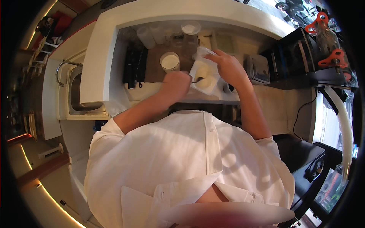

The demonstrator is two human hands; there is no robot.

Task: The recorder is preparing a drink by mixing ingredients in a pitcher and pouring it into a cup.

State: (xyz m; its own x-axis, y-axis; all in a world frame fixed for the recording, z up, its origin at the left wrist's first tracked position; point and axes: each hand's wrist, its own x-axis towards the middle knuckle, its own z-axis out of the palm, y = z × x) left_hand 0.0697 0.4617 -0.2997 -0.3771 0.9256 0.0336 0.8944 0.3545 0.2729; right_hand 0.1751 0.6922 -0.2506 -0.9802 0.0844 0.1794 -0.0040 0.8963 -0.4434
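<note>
My left hand (176, 84) is closed on the handle of a small spoon (200, 79), whose bowl is over pale, creamy-looking contents in a white rectangular container (211, 89). Whether these are powder or paste I cannot tell. My right hand (229, 67) grips a clear plastic piece (204, 52), a cup or a lid, by its edge above the container's far end. Just beyond my left hand stands a clear cup of white contents (170, 61). A clear lidded jar (190, 28) is farther back, and a small dark round object (228, 88) lies beneath my right forearm.
Translucent cups (146, 37) and black packets or tools (137, 65) are at the counter's left. A raised white ledge (182, 12) borders the back. To the right are a clear lidded box (258, 69) and a black appliance (299, 54). A steel sink (75, 91) is at the left.
</note>
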